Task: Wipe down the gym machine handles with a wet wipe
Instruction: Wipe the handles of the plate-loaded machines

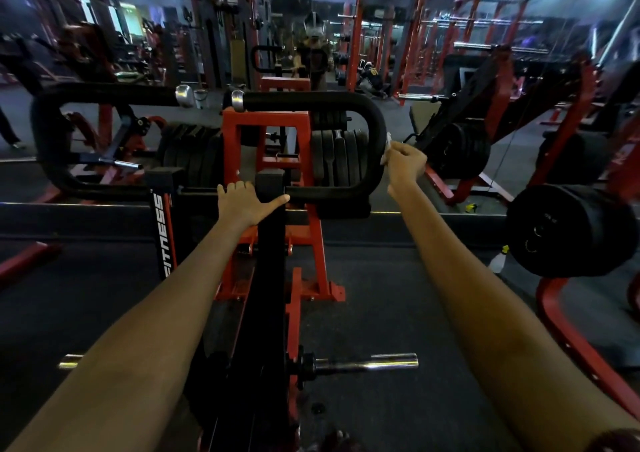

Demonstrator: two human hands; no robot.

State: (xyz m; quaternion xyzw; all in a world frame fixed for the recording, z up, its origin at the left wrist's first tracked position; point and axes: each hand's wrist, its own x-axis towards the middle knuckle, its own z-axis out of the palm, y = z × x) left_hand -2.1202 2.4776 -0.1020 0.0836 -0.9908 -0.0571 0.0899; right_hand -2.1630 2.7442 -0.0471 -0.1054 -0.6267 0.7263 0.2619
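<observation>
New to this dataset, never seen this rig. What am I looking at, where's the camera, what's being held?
There is one picture, from a wide-angle camera on a person's head, looking forward and down along both bare arms. No robot is involved. In front stands a red and black gym machine with two curved black padded handles. The right hand pinches a white wet wipe against the bend of the right handle. The left hand rests open on the machine's black centre bar. The left handle is untouched. Behind is a mirror.

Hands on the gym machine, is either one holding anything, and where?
The right hand pinches a white wet wipe by its lower part. The left hand rests open on the machine, holding nothing.
</observation>
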